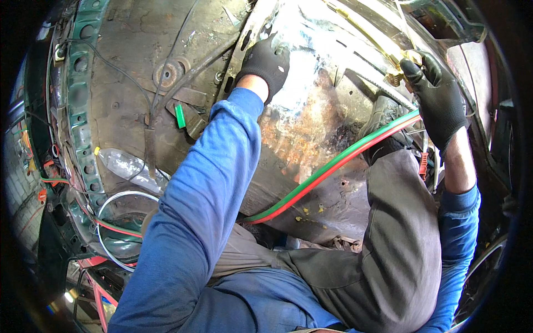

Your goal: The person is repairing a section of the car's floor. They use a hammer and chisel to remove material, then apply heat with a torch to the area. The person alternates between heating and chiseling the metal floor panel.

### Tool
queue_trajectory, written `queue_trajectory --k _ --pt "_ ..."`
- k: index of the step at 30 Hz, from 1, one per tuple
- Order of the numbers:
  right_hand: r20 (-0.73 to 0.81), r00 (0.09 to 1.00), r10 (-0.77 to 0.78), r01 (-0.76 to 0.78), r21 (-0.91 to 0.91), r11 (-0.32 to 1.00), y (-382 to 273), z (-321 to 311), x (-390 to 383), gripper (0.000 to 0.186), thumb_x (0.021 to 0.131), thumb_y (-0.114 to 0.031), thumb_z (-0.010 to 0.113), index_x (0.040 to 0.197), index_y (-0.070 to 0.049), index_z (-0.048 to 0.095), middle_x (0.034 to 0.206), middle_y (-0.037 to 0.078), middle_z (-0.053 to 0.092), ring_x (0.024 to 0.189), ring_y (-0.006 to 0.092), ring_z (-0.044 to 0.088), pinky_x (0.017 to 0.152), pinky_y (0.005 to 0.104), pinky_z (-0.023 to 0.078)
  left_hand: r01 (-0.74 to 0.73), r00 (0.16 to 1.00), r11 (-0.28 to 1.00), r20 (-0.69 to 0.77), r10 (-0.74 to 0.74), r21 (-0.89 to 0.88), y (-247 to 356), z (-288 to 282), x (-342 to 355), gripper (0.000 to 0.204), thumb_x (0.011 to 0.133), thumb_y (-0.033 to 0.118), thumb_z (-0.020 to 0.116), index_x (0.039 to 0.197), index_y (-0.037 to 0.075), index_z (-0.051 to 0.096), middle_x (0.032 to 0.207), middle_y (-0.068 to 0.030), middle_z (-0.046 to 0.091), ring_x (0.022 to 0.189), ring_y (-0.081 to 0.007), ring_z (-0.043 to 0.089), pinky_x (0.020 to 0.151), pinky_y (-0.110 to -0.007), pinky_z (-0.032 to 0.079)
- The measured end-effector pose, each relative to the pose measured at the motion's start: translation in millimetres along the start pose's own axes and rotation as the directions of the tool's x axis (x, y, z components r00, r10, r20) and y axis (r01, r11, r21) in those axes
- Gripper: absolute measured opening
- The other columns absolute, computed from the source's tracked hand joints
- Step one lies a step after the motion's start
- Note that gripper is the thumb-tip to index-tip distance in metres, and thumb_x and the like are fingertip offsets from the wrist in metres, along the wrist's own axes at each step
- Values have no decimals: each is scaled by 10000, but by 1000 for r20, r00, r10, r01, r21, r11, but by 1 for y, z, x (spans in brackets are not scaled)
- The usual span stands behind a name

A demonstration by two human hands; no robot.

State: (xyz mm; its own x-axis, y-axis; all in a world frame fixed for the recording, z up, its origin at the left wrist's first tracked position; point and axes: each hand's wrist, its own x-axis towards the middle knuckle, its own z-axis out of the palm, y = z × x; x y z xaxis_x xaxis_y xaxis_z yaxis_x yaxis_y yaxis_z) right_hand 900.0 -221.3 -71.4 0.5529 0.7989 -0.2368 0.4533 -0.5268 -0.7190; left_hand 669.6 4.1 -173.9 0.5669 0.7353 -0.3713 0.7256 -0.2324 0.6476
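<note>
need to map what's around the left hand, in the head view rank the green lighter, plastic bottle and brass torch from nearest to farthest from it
From the left hand:
1. Green lighter, lower left of it on the floor pan.
2. Brass torch, to its right, held in the right hand.
3. Plastic bottle, farthest, far lower left.

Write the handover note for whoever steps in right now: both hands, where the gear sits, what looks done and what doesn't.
Left hand: gloved, flat on the bare metal panel, holding nothing.
Right hand: gloved, closed on the brass torch, held against the panel's upper edge.
Green and red hoses run from the torch down across the rusty panel and over the lap.
A green lighter and a clear plastic bottle lie on the floor pan to the left.
Done: upper panel looks bare and shiny. Left: the rust patch below it is untouched. No flame can be seen.
</note>
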Motion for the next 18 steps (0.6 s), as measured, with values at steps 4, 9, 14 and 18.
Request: queue_trajectory --k 4,9,14,18 --pt "-5 1000 -19 19 63 998 6 4 4 442 1081 -419 658 1180 9 703 904 54 699 850 104 576 826 313 503 34 999 999 11 -34 7 -4 7 4 478 1032 237 589 1432 -23 619 1364 -256 692 1265 -366 676 1071 -399 523" --pt "26 1000 5 -5 25 1000 7 2 5 461 1080 -420 661 1221 16 707 958 76 734 896 101 604 857 313 516 13 1000 999 6 -13 31 -6 8 6 473 1038 214 583 1447 -23 607 1380 -257 683 1271 -348 674 1073 -388 520" --pt "2 1000 2 -2 51 999 4 4 3 488 1077 -426 665 1279 17 701 995 96 754 925 96 616 878 308 521 -57 998 998 -28 57 0 -15 10 5 434 1005 230 522 1336 -27 638 1275 -344 673 1201 -505 651 1032 -499 545" --pt "34 999 23 -23 -11 1000 3 0 5 496 1076 -431 667 1290 15 698 1001 97 756 930 95 617 885 304 520 -60 997 997 -41 58 -49 -16 10 4 416 1005 235 537 1303 -31 652 1259 -342 680 1180 -508 660 1018 -506 551"
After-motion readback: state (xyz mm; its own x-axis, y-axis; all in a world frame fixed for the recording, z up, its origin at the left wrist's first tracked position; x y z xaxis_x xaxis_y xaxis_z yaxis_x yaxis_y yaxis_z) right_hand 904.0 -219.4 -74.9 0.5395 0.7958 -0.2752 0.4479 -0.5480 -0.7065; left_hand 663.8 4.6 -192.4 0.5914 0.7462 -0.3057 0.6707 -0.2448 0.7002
